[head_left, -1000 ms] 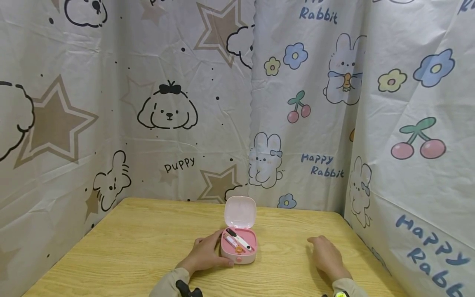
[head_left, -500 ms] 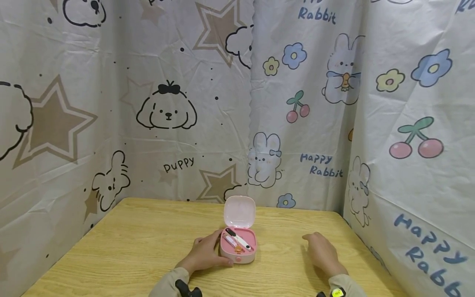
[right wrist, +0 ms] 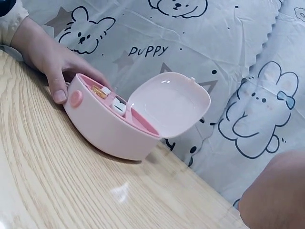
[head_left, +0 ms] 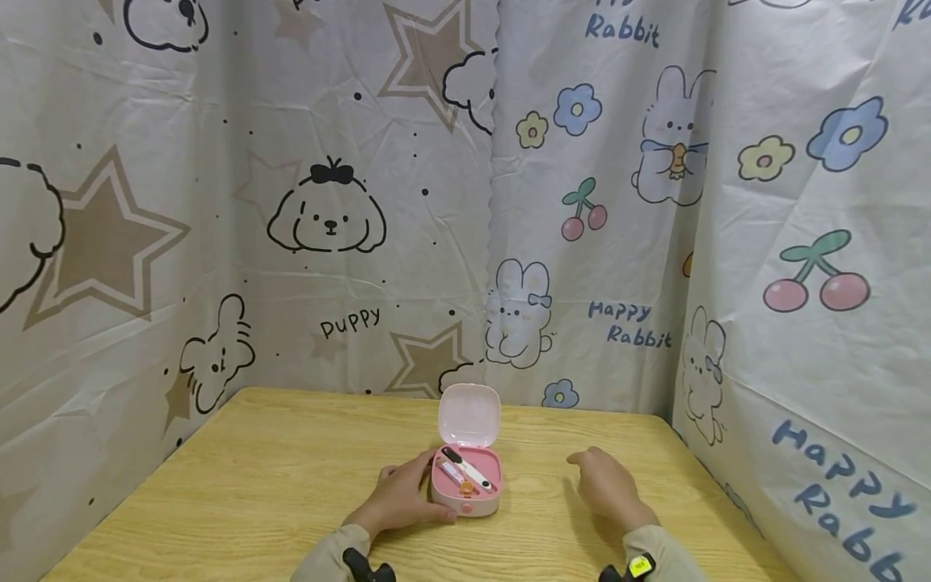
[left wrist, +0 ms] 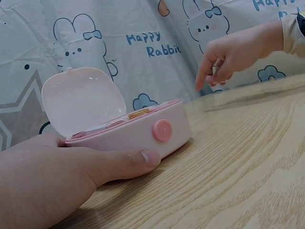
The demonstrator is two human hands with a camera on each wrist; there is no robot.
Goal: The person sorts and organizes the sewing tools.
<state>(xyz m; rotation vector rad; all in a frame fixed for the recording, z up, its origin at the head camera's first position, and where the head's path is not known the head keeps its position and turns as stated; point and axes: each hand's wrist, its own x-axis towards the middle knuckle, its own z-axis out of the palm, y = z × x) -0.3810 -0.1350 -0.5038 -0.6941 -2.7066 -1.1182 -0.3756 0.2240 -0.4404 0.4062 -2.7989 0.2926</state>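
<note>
A small pale-pink box (head_left: 483,508) stands on the wooden table with its hinged lid (head_left: 469,414) raised at the back. My left hand (head_left: 400,497) grips its left side, the thumb along the front near a round pink button (left wrist: 162,130). Inside lie a slim white stick with a black end (head_left: 469,469) and a pinkish, see-through tube (head_left: 452,473) beside a small orange piece (head_left: 466,488). To the right of the box, apart from it, my right hand (head_left: 609,485) hovers over the table with nothing held. Its index finger points out, the others loosely bent.
The light wood table (head_left: 291,453) has rounded far corners. Behind it and on both sides hang pale curtains (head_left: 407,242) printed with puppies, rabbits, stars and cherries. Each wrist wears a dark strap-on device, with a yellow label (head_left: 642,565) on the right one.
My right hand has moved left toward the box and slightly farther from me. The left hand, the box and its contents stay as they were.
</note>
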